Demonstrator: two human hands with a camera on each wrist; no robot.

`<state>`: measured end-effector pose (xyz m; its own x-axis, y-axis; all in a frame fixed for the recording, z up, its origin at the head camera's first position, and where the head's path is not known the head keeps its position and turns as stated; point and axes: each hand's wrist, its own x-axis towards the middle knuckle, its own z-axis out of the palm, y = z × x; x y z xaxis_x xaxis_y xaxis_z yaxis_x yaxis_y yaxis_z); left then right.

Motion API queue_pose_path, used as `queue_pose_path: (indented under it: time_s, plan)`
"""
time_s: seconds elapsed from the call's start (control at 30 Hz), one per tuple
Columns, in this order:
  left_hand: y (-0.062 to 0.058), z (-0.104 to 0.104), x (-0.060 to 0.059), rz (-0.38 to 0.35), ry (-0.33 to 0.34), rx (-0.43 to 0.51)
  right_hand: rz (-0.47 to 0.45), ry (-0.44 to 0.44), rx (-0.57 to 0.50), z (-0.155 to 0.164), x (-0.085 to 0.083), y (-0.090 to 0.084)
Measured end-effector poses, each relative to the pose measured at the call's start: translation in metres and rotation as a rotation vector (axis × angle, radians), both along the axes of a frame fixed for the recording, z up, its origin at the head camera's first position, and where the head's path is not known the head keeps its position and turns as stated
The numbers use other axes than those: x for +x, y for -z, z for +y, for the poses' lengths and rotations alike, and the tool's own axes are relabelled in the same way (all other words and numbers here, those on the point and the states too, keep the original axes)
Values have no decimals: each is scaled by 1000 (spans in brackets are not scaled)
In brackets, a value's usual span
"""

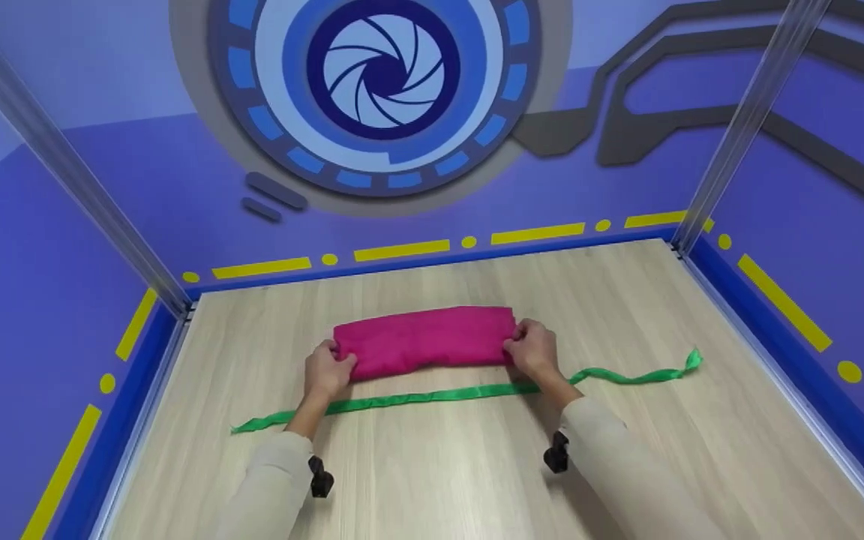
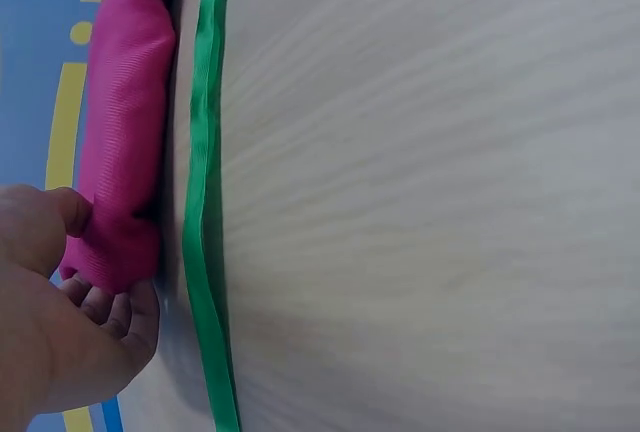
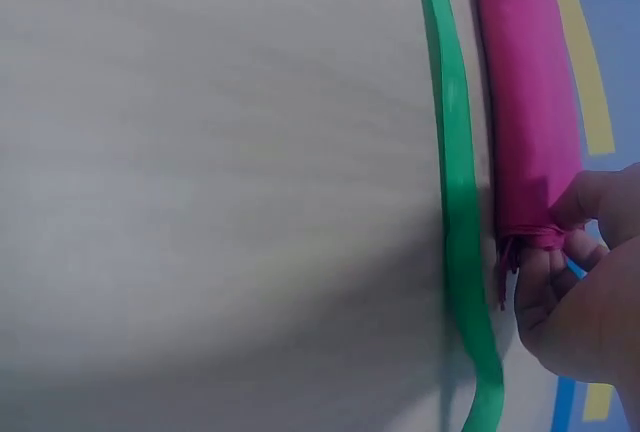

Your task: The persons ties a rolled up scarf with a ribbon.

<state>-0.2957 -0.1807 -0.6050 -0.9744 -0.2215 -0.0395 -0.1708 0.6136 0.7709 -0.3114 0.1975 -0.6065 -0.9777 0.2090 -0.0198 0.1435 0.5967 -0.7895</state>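
A folded magenta cloth (image 1: 424, 341) forms a long, thick bundle across the middle of the table. My left hand (image 1: 328, 371) grips its left end, thumb on top and fingers curled under, as the left wrist view shows with the cloth (image 2: 125, 122). At the other end, my right hand (image 1: 535, 349) pinches the cloth's edge; loose threads hang there beside the fingers in the right wrist view. Nearer to me, a green ribbon (image 1: 432, 395) lies stretched out on the table, passing beneath both wrists. Its right part is wavy.
The wooden table (image 1: 417, 465) is bounded by blue printed panels (image 1: 124, 172) at the back and sides. Clear corner posts (image 1: 751, 112) stand at the two far corners. A black wrist-worn device (image 1: 556, 453) sits at each sleeve.
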Motion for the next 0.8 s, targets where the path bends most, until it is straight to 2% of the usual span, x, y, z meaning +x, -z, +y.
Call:
queue_pose_path:
  time_s: [0.13, 0.33, 0.57, 0.67, 0.8]
  plan:
    - [-1, 11, 1, 5, 14, 1, -4, -4, 36, 18, 0, 0]
    - [-2, 24, 4, 33, 39, -6, 4, -91, 72, 41, 4, -3]
    - [0, 29, 8, 58, 79, -14, -73, -147, 41, 59, 8, -6]
    - [1, 28, 8, 39, 102, -32, -105, -161, 14, 63, 10, -5]
    - [3, 24, 7, -23, 120, -56, -118, -194, -14, 63, 10, -3]
